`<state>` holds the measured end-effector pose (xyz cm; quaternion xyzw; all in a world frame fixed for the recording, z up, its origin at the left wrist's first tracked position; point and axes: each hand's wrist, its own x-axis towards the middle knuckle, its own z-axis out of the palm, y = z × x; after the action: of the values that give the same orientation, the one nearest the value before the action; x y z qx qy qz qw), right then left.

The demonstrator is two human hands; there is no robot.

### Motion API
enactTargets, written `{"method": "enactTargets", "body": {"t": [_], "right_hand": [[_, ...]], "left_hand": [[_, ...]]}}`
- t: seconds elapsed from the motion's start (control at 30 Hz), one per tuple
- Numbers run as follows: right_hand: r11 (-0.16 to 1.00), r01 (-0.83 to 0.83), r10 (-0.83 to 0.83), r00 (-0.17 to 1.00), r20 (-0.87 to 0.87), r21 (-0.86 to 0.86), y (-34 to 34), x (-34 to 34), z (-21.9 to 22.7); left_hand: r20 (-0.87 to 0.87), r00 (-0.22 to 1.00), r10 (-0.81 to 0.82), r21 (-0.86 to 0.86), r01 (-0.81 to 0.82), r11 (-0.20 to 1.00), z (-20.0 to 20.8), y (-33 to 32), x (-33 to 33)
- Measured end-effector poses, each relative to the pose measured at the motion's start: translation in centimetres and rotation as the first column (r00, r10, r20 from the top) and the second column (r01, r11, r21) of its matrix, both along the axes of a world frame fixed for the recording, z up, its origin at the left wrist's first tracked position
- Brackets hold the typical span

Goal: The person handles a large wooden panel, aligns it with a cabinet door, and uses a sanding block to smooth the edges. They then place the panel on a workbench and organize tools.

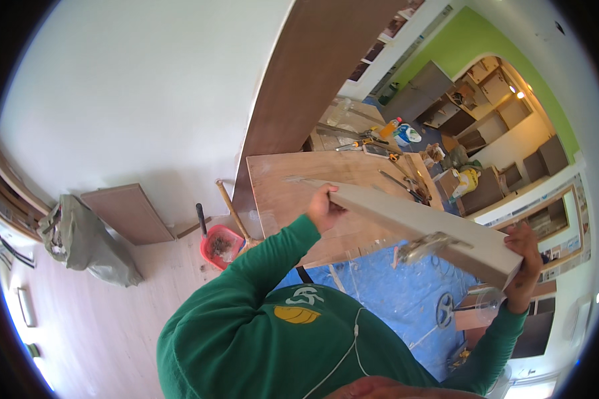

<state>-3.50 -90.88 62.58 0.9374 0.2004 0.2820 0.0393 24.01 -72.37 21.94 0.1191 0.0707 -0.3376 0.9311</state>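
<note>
A long pale panel [406,216] is held up in front of me, tilted down to the right. My left hand [325,209] is closed round its far left end, thumb on the top edge. At its near right end, my right hand [524,256] grips the corner. A shiny, blurred fitting [436,245] sticks out from the panel's near edge; its exact kind is unclear. Under the panel's left end lies a wooden worktop [293,226]. Whether the panel touches it, I cannot tell.
Pliers [363,143], other hand tools and an orange bottle [390,128] lie beyond the worktop. Blue sheeting [399,299] covers the floor. At left are a red dustpan [221,246], a broom [233,209], a full grey bag [86,239] and a leaning board [130,213].
</note>
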Motion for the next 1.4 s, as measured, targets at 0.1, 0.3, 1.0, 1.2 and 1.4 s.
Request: {"method": "enactTargets", "body": {"t": [0.1,0.3,1.0,1.2,1.4], "right_hand": [[0.999,0.031,-0.031,0.999,0.022,-0.018,2.0,-3.8,-1.3],[0.984,-0.179,0.178,0.980,0.084,0.001,6.5,-5.9,-2.2],[0.897,-0.326,0.414,0.856,-0.308,0.300,31.4,-4.3,-0.8],[0.964,-0.242,0.267,0.868,-0.419,0.112,48.3,6.3,-5.9],[0.891,-0.366,0.448,0.629,-0.635,0.267,65.6,16.8,-18.9]], "left_hand": [[0.033,0.999,0.022,0.035,-0.024,0.999,-1.2,2.4,-1.2],[0.064,0.985,0.159,0.054,-0.162,0.985,0.0,11.2,-5.4],[-0.128,0.879,0.460,0.273,-0.414,0.868,1.0,47.6,-21.2],[-0.301,0.825,0.478,0.333,-0.378,0.864,-8.4,62.2,-19.3],[-0.475,0.715,0.512,0.575,-0.188,0.796,-21.0,73.9,-20.5]]}}
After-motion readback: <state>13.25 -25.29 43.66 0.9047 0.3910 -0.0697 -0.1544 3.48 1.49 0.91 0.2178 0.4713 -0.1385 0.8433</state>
